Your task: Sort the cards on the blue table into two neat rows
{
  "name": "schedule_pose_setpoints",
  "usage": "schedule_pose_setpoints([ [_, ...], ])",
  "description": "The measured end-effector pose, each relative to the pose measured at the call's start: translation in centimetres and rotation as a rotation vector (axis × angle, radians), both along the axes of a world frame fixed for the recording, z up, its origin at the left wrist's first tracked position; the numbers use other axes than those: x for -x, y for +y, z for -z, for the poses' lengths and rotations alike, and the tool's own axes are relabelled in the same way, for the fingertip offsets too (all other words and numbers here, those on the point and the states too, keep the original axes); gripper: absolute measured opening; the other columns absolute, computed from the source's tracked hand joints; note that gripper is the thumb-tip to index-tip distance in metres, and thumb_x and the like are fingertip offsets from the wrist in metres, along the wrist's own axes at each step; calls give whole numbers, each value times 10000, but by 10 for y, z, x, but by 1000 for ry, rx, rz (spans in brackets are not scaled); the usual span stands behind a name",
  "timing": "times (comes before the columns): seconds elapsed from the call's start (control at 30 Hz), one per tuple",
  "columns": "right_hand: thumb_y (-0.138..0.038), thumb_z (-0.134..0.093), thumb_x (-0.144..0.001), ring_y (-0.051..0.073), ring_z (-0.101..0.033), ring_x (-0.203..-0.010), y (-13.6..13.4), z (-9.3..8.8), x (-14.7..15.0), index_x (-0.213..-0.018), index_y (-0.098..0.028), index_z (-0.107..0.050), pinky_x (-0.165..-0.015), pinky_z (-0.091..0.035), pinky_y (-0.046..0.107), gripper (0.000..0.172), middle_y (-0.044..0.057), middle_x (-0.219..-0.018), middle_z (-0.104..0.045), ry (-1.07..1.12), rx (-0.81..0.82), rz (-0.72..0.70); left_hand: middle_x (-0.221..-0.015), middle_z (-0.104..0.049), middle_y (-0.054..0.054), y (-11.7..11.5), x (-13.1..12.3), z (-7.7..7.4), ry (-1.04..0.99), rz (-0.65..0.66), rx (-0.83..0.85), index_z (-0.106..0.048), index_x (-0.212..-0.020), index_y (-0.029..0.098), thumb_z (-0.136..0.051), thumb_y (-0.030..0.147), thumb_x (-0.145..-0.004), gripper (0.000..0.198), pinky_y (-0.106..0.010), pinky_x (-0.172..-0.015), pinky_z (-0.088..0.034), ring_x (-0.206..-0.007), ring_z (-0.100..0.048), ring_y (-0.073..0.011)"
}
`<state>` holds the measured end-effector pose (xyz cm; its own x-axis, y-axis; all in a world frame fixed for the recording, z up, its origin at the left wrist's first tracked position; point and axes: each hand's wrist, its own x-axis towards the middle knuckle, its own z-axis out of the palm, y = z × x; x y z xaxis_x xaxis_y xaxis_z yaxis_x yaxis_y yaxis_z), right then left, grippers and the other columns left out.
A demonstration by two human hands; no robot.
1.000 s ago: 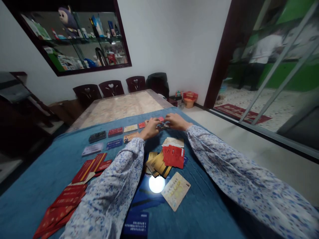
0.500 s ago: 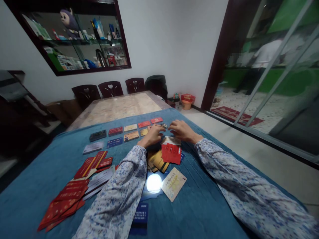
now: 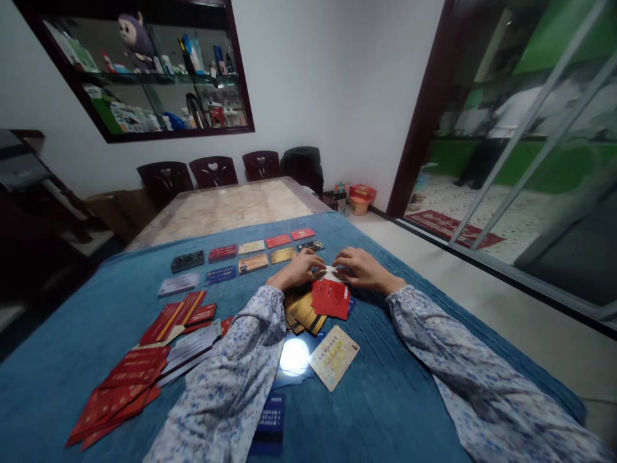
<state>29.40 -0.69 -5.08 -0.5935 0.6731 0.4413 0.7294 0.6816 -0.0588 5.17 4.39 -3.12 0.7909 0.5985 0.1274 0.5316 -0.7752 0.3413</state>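
Note:
My left hand [image 3: 297, 270] and my right hand [image 3: 359, 267] meet over a white card [image 3: 330, 274] lying on top of a pile of cards, fingers curled onto it from both sides. Just below lies a red card stack [image 3: 331, 298] and gold cards [image 3: 303, 311]. Beyond the hands, two rows of single cards [image 3: 250, 255] lie flat on the blue cloth [image 3: 385, 399], the nearest a dark card [image 3: 311, 245].
A fan of red cards [image 3: 130, 373] and grey cards lies at the left. A pale card [image 3: 333, 357] and dark blue cards [image 3: 270, 421] lie near me. A bare table top [image 3: 226, 209] with chairs stands behind. A glass door is at the right, with a person beyond it.
Both hands have drawn back from the far row toward me, leaving the dark card lying at the row's right end. They now rest on the white card of the pile.

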Motion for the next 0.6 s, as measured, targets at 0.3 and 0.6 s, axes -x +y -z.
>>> schedule_pose_setpoints([
  [0.3, -215, -616, -903, 240, -637, -988, -6, -2, -8, -1048, -198, -773, -899, -488, 394, 215, 108, -1069, -748, 12, 167, -96, -1158, -771, -42, -2, -1, 1, 48, 65, -21, -777, -960, 236, -545, 64, -816, 323, -421, -1002, -420, -1228, -497, -280],
  [0.6, -215, -633, -872, 266, -654, -1084, -8, -7, -10, -1102, -188, -787, -985, -504, 423, 278, 132, -1185, -747, 24, 279, -81, -1013, -741, -59, 6, -3, 8, -22, 156, -54, -739, -883, 196, -539, 143, -886, 207, -274, -929, -459, -976, -644, -188],
])
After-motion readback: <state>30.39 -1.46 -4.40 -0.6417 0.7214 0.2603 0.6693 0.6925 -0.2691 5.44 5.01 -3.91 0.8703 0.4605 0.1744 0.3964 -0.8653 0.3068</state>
